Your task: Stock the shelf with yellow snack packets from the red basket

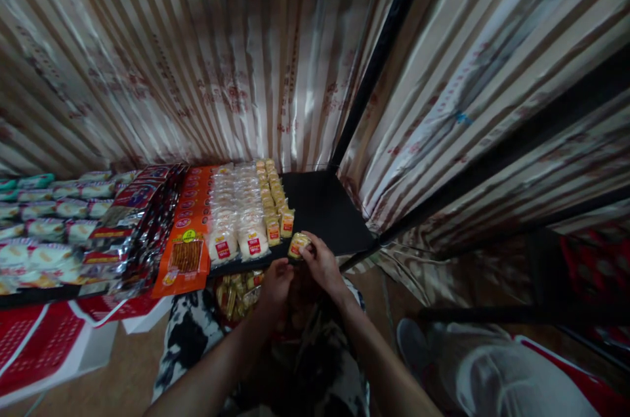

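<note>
My right hand point(321, 264) is closed on a small yellow-wrapped snack packet point(298, 245), pinched at the front edge of the black shelf point(319, 207). Just left of it and lower, my left hand point(277, 281) has its fingers curled inward; whatever may be in them is hidden. Two rows of similar yellow packets point(273, 197) run back along the shelf, beside the held one. Below, between my knees, a container holds many more yellow packets point(239, 295), partly covered by my left arm.
Left along the shelf stand white-wrapped snacks point(252, 240), an orange bag point(186, 253), dark red packs point(132, 220) and white packets point(54, 226). A black post point(369, 82) rises at the shelf's right corner. Red boxes point(44, 338) are below left. Another person's leg point(497, 371) is at right.
</note>
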